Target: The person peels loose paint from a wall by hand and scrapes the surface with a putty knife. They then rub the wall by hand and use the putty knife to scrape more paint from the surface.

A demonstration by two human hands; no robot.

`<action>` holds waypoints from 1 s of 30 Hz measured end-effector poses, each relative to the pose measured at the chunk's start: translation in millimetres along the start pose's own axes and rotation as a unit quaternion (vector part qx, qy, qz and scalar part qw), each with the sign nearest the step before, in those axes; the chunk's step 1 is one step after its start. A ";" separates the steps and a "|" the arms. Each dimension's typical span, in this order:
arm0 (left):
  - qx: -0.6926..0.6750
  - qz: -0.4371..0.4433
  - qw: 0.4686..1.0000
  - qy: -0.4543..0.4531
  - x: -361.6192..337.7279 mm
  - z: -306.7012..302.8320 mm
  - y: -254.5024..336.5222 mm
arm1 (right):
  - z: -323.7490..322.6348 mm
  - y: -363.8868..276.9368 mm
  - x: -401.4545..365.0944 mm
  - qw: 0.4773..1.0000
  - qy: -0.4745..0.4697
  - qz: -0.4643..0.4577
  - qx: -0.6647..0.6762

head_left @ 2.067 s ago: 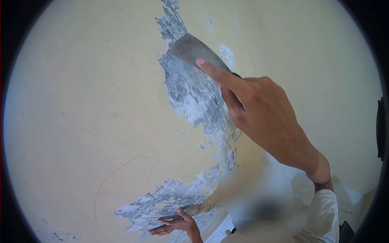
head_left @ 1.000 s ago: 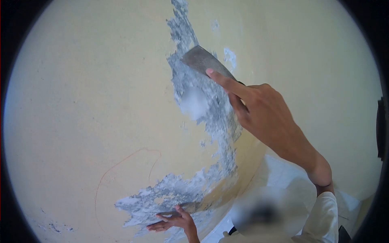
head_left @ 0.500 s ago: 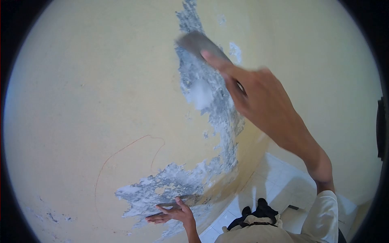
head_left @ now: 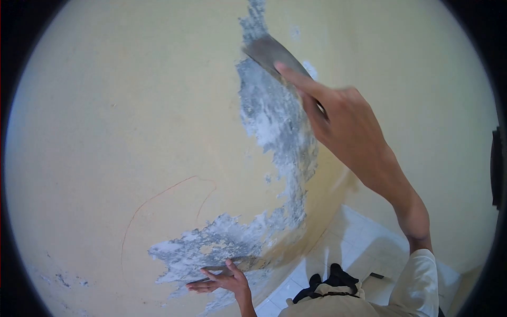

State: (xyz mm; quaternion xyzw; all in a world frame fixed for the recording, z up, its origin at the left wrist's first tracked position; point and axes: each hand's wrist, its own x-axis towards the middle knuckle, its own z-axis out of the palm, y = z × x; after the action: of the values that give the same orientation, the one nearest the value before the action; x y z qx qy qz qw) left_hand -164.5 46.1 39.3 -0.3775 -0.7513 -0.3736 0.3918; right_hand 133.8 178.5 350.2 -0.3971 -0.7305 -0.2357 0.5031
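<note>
My right hand (head_left: 346, 121) is closed around a scraper (head_left: 272, 55) with a wide, flat grey blade, index finger stretched along it. The blade's edge lies at the upper part of a rough grey-white peeled patch (head_left: 269, 116) on the yellow wall (head_left: 132, 105). Lower down, my left hand (head_left: 224, 281) has its fingers spread, close to the bottom stretch of the same patch. Nothing shows in that hand.
A thin red curved line (head_left: 145, 202) is drawn on the wall. Small flaked spots (head_left: 66, 278) show at the lower left. White floor tiles (head_left: 346, 227) lie below, with a small dark object (head_left: 376, 276) on them. A dark object (head_left: 495, 168) stands at the right edge.
The scraper and right hand have shifted slightly right in view. A whitish blurred piece seen in front of the patch before is gone. My left hand stays spread, a touch lower left.
</note>
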 end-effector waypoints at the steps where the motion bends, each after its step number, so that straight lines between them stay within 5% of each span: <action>1: 0.008 -0.005 1.000 -0.001 1.2 -5.0 -2.9 | -0.1 0.1 -2.8 1.000 -0.004 -0.004 0.008; 3: -0.010 0.010 1.000 -0.002 4.3 -7.0 4.2 | -5.1 8.2 -4.3 0.995 -0.079 0.057 0.033; 7: 0.005 0.010 1.000 0.009 1.0 -0.4 -0.2 | -5.8 15.1 2.1 0.999 -0.038 0.003 -0.033; 9: 0.002 0.016 1.000 0.002 -0.3 -5.7 -6.1 | -5.1 15.0 -9.5 0.992 -0.109 0.062 0.005; 16: -0.002 0.004 1.000 0.019 -1.8 0.7 0.3 | -8.2 19.7 -5.6 0.990 -0.130 0.013 -0.047; 19: 0.012 0.016 0.999 0.025 1.2 -4.4 3.3 | -6.9 22.9 0.9 0.997 -0.071 0.004 -0.043; 22: 0.025 -0.004 0.999 0.021 0.1 -5.7 6.9 | -7.0 25.7 -7.3 0.989 -0.140 0.037 -0.038; 28: 0.023 -0.011 0.999 0.023 0.9 -0.7 15.1 | -7.5 28.8 22.5 0.995 -0.038 -0.027 -0.083; 30: 0.009 -0.036 0.999 0.002 -3.2 -9.3 11.2 | -6.7 35.2 -2.2 0.991 -0.129 -0.008 -0.037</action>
State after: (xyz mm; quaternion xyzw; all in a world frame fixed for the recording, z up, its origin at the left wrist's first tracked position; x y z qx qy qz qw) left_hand -150.7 42.1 43.3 -0.3456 -0.7670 -0.3816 0.3830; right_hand 166.7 193.0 348.9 -0.4365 -0.7830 -0.2140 0.3880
